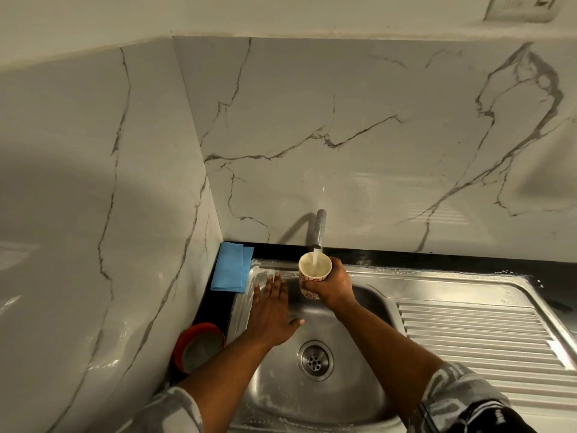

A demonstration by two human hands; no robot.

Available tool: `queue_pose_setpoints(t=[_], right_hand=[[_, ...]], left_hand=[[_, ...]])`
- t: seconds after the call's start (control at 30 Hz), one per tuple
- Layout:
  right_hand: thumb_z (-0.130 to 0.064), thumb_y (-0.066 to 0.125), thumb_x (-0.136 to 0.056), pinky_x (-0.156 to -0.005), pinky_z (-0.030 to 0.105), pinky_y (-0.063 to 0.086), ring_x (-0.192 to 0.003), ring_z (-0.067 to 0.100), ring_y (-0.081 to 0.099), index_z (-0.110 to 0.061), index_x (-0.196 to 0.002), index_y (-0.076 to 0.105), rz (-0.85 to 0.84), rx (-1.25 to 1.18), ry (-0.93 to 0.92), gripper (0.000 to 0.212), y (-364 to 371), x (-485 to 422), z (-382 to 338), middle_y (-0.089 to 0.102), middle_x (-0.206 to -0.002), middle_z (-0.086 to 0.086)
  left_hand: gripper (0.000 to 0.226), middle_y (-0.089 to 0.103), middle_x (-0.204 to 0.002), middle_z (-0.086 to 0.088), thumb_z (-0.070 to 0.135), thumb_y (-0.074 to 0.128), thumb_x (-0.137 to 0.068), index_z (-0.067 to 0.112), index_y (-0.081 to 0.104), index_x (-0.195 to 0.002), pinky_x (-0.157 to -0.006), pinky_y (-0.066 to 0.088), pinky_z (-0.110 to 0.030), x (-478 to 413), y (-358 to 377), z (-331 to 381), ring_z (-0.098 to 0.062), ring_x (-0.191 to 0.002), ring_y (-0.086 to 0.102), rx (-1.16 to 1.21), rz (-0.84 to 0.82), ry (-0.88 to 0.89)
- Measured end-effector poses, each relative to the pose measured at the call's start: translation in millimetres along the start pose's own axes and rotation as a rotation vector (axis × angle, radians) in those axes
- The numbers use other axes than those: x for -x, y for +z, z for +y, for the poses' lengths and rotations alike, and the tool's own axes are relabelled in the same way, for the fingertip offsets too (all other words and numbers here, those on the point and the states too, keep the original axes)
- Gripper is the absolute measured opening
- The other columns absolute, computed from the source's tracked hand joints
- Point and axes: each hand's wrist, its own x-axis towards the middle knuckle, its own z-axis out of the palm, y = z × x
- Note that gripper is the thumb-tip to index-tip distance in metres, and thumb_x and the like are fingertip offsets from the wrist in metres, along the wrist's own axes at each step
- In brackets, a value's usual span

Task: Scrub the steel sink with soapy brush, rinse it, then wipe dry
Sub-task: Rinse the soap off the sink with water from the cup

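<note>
Steel sink (281, 379) at 6 o'clock, soap-streaked. Right hand (334, 285) wraps patterned cup (312, 276) under running tap (318, 229) at basin's 12 (rinse water, likely). Left hand (271, 314) flat, fingers straight, on 10 o'clock wall. Steel rigid, slick; cup fragile, grip its body

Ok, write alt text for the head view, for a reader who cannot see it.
A person's right hand holds a patterned cup under the running tap, filling it over a white-streaked steel sink. The left hand is spread flat at the basin's left edge; a folded blue cloth lies beyond it.
</note>
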Motion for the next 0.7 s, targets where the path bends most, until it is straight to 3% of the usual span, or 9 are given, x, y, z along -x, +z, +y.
queue_pose_setpoints(t=[0.53,0.7], right_hand=[[-0.031,0.100,-0.053,-0.086,0.031,0.056,-0.107,0.015,0.065,-0.023,-0.133,0.053,-0.009,-0.063,-0.034,0.092,-1,-1,6,0.067,-0.117,-0.007],[-0.029,0.100,-0.054,-0.093,0.035,0.057,-0.107,0.009,0.065,-0.028,-0.130,0.054,-0.005,-0.130,-0.025,0.088,-18,19,15,0.067,-0.117,-0.011]], left_hand=[[0.108,-0.014,-0.176,-0.011,0.078,0.044,-0.097,0.014,-0.005,-0.169,-0.129,-0.011,-0.052,3,4,3,-0.029,-0.162,-0.017,0.034,-0.030,-0.015],[0.111,-0.019,-0.176,-0.009,0.079,0.045,-0.096,0.015,-0.008,-0.169,-0.130,-0.009,-0.054,7,21,15,-0.028,-0.161,-0.020,0.085,-0.061,-0.018]])
